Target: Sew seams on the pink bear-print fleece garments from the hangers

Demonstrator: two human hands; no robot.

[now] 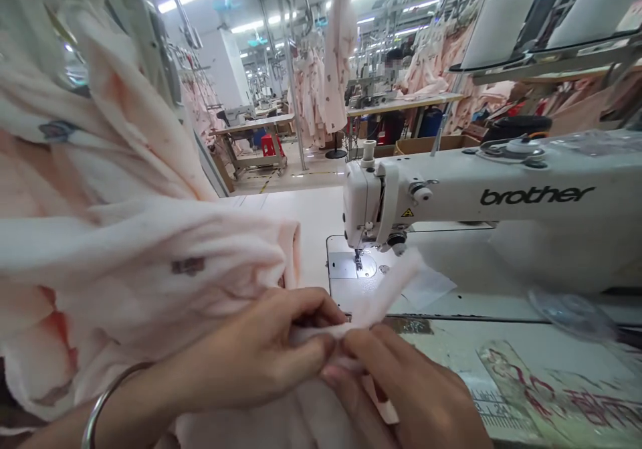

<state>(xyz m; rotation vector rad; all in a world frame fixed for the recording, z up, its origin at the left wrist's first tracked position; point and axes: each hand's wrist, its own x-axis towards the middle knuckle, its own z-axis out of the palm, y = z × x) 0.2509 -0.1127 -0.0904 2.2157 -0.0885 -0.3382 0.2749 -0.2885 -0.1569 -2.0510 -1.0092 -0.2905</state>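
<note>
A soft pale pink garment [215, 261] with small dark printed motifs spreads over the left side and down in front of me. My left hand [285, 342] pinches a folded edge of it between thumb and fingers. Close beside it, my right hand [401, 382] grips the same edge, fingertips nearly meeting the left thumb. A narrow strip of the fabric [388, 288] sticks up beyond my hands toward the sewing machine [451, 195]. The presser foot [358, 259] stands over the lit needle plate [346, 265], apart from the fabric.
White thread cones [501, 24] stand on a rack at the upper right. A clear plastic piece [574, 312] lies on the machine bed. A ruler strip [494, 409] runs along the table's front. Behind are pink hanging garments [338, 54], other worktables and a person.
</note>
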